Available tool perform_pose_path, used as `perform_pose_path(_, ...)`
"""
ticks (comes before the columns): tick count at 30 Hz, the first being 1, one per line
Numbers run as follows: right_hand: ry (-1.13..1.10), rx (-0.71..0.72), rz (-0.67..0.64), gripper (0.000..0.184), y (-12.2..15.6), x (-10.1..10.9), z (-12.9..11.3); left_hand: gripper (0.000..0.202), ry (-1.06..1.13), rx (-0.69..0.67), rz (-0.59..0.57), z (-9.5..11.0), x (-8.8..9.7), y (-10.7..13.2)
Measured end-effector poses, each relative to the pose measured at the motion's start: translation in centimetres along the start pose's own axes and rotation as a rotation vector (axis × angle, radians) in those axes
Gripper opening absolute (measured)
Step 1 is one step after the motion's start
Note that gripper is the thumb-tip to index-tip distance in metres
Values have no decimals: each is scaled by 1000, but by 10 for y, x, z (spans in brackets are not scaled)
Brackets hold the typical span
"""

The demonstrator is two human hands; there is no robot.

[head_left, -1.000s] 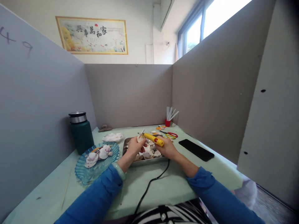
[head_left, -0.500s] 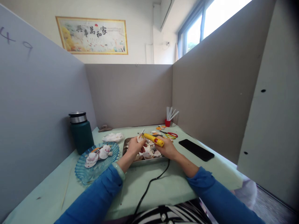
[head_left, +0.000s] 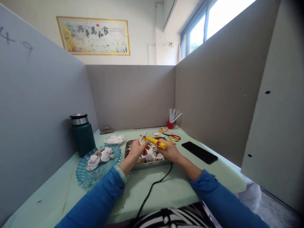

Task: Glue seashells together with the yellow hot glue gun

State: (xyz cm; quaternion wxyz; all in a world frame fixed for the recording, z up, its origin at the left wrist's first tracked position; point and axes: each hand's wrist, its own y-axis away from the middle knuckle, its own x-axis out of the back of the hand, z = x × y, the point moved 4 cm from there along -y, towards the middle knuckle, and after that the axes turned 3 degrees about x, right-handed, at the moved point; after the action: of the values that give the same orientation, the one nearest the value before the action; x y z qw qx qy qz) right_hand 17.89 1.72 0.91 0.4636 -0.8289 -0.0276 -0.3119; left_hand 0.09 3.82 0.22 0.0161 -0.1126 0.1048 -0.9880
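Note:
Over the metal tray (head_left: 148, 165) of seashells (head_left: 150, 156), my left hand (head_left: 137, 150) is closed on a pale seashell (head_left: 142, 141). A thin white stick (head_left: 145, 133) pokes up beside that shell; whether the same fingers pinch it is unclear. My right hand (head_left: 170, 151) grips a yellow-handled soldering iron (head_left: 155, 142), whose black cord (head_left: 154, 183) runs down to the table's front edge. The iron's tip points left, close to the shell and the stick; contact is too small to make out.
A blue plate (head_left: 83, 175) with shell figures (head_left: 106, 154) and a green bottle (head_left: 83, 136) stand left. White sticks fill a red cup (head_left: 170, 125) at the back, near scissors (head_left: 174, 137). A black phone (head_left: 199, 152) lies right. Grey partitions (head_left: 130, 95) enclose the table.
The soldering iron has shifted very slightly left at the shell. Both hands stay nearly in place with the same holds.

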Motion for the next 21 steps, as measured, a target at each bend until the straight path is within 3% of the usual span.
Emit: perform_pose_path(21, -33, 19, -6, 3, -1, 2, -5, 12, 12, 16, -22, 5, -1, 4)
